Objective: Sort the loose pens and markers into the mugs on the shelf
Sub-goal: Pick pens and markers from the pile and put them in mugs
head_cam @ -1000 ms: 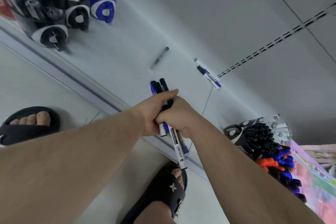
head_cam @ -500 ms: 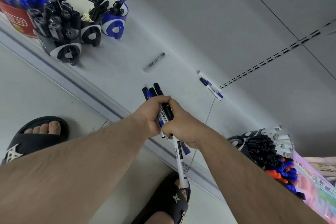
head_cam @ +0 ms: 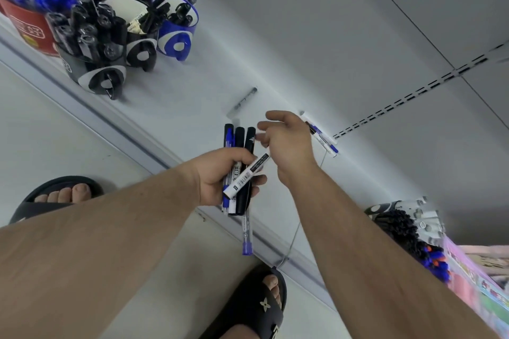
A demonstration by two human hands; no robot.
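Observation:
My left hand [head_cam: 220, 176] grips a bundle of pens and markers [head_cam: 238, 143], black and blue caps pointing up, over the white shelf [head_cam: 192, 96]. A white marker [head_cam: 246, 175] lies slanted across that bundle. My right hand [head_cam: 287, 140] hovers just right of the bundle with fingers loosely spread and holds nothing. A grey pen [head_cam: 242, 102] lies loose on the shelf above the hands. A few more pens [head_cam: 322, 136] lie at the shelf's back, partly behind my right hand. Black-and-white mugs [head_cam: 96, 74] and a blue mug [head_cam: 176, 36] full of markers stand at the upper left.
A red cup [head_cam: 27, 27] with blue pens stands at the far left. More mugs of black and blue pens [head_cam: 405, 228] stand at the right, beside a colourful box [head_cam: 484, 289]. The shelf's front rail [head_cam: 115, 129] runs diagonally. My sandalled feet [head_cam: 256, 308] are on the floor below.
My right hand has let go of the bundle and moved up and right, its fingers spread. The white marker now lies across the bundle held by my left hand.

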